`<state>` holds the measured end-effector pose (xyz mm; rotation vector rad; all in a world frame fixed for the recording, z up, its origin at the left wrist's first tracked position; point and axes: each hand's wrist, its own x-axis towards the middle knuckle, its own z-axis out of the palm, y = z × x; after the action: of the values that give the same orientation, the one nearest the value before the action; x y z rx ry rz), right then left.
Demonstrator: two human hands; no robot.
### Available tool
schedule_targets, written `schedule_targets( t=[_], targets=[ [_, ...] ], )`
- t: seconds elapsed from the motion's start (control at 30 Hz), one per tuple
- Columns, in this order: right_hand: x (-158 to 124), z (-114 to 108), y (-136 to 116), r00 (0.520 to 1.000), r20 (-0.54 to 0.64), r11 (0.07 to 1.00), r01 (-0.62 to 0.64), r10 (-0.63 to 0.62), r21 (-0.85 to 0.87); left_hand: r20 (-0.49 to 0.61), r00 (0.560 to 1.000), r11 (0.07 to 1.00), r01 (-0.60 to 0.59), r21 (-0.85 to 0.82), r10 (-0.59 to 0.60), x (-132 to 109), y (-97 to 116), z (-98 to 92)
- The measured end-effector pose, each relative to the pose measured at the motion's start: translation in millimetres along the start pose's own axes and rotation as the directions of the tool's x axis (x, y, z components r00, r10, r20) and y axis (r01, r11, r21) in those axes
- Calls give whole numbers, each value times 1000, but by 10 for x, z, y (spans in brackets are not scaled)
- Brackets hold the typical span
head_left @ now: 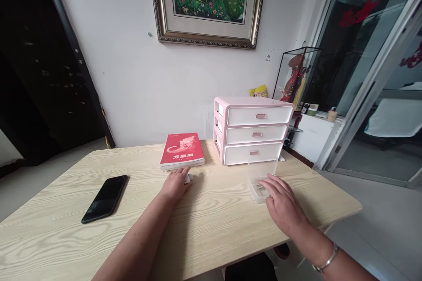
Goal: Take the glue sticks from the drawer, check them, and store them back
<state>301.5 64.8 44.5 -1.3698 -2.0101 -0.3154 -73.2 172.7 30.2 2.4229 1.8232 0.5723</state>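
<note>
My left hand point(176, 183) rests on the table just in front of a thick red book point(183, 147). Its fingers close around a small white object point(188, 178), mostly covered by the hand, so its kind is unclear. To the right, my right hand point(285, 204) grips the near right side of a small clear plastic box point(255, 192), fingers over the rim and thumb low on the outside. The box's transparent lid point(262, 167) stands raised at the back. Something small seems to lie inside, too faint to name.
A pink and white three-drawer organizer point(255, 134) stands behind the box, its drawers closed. A black smartphone point(104, 199) lies at left on the wooden table point(217, 228). The wall with a framed picture point(207, 37) rises behind; the table's right edge is close to my right arm.
</note>
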Motion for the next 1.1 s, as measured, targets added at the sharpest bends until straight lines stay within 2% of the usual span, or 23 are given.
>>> schedule_targets(
  t=[0.03,0.1,0.17,0.27,0.33,0.4,0.5,0.63,0.73,0.87,1.1],
  targets=[
    [31,20,-177,999,-49,999,20,-18,42,5,1000,1000,-13,-22,13,3,6,10],
    [115,88,-548,994,-73,982,86,-75,166,20,999,997,-38,-70,40,0,12,13],
    [228,209,-880,995,-50,948,94,-82,303,37,998,993,-56,-107,60,-18,-7,-8],
    [447,491,-1217,996,82,895,0,-41,446,52,998,992,-25,-122,31,-91,-111,-64],
    [616,720,-1333,981,194,887,-109,23,448,48,999,986,25,-165,-17,-170,-221,-100],
    [784,948,-1388,956,283,889,-195,78,414,48,997,972,64,-227,-55,-259,-336,-122],
    [992,1241,-1416,945,313,900,-218,97,378,34,996,932,84,-354,-77,-367,-457,-133],
    [1130,1515,-1425,960,274,929,-146,50,341,-39,995,856,59,-513,-92,-411,-474,-136],
    [1154,1657,-1422,962,268,946,-41,-50,322,-49,994,861,58,-506,-96,-397,-435,-146],
    [1155,1745,-1395,942,313,952,19,-119,305,-19,992,891,104,-442,-125,-390,-409,-178],
    [1101,1588,-1234,940,341,970,-83,0,229,-2,997,907,66,-416,-74,-376,-447,-160]
  ],
)
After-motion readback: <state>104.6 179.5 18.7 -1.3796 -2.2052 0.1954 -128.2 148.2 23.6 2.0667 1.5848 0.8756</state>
